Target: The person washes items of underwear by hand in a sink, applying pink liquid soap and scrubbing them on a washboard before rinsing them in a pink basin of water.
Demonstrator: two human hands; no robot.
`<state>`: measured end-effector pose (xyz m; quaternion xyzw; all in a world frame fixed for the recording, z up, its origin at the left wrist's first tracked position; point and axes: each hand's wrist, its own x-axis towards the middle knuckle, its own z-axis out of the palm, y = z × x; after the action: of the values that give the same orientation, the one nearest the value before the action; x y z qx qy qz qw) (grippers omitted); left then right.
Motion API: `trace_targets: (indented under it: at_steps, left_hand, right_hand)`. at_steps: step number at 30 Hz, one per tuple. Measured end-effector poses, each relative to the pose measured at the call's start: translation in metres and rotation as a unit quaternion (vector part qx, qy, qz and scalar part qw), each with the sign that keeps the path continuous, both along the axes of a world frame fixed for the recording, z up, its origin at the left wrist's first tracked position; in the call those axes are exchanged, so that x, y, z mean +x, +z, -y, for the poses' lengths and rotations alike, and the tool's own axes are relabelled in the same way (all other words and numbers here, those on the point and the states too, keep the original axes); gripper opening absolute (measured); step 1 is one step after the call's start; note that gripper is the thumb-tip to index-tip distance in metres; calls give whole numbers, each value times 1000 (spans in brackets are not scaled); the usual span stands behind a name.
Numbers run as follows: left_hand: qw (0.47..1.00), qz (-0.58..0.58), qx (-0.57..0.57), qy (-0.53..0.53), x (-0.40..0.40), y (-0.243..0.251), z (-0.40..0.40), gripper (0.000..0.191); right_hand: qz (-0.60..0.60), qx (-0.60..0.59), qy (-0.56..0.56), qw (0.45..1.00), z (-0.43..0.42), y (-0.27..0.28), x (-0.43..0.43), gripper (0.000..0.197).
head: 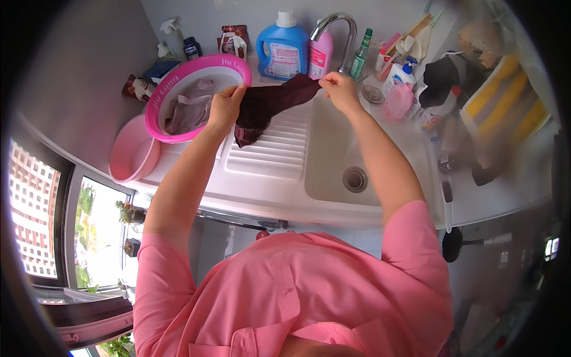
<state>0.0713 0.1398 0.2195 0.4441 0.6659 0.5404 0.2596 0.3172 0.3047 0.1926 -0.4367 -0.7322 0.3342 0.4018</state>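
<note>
A dark maroon cloth item [272, 102], perhaps a small garment, is stretched between my two hands above the ridged washboard [272, 147] of a white laundry sink. My left hand [226, 107] pinches its left end, beside the rim of a pink-and-white basin [156, 111]. Its right end is pinched by my right hand [341, 93], just in front of the chrome faucet [349, 44]. The cloth's lower left part hangs down and looks wet. Pale greyish laundry [189, 111] lies in water inside the basin. Below my right hand is the sink bowl [328, 147] with its drain [355, 179].
Behind the sink stand a blue detergent jug [280, 53], a pink bottle [319, 58] and a green bottle [361, 56]. Pump bottles [399, 78] and a yellow-striped cloth [504, 102] crowd the right side. A smaller pink tub [134, 151] sits at the left, near a window [100, 232].
</note>
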Motion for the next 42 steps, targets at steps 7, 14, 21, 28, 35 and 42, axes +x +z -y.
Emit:
trace_targets:
  at_steps: [7,14,21,28,35,42]
  left_hand:
    - [997,58,48,11,-25,29,-26,37]
    - [975,148,110,-127,-16,45,23,32]
    - [972,-147,-112,-144,-12,-80,119,28]
    - [931,-366,12,-10,27,-110,131,36]
    - [906,-422,7,-35,37,-143,99,49]
    - [932,-356,8,73,41,-132,100,59]
  right_hand:
    - [-215,-137,110,961,-16,52,-48,25]
    - [-339,-199,204,896,14,30,-30,22]
    - [27,-179,-6,984,50,-94,64,18]
    - [-45,129,-307,942,25,-89,147,50]
    - [-171,161,-287,928,-50,-72,166,79]
    - [-43,99,-350,931,-61,-70,178,68]
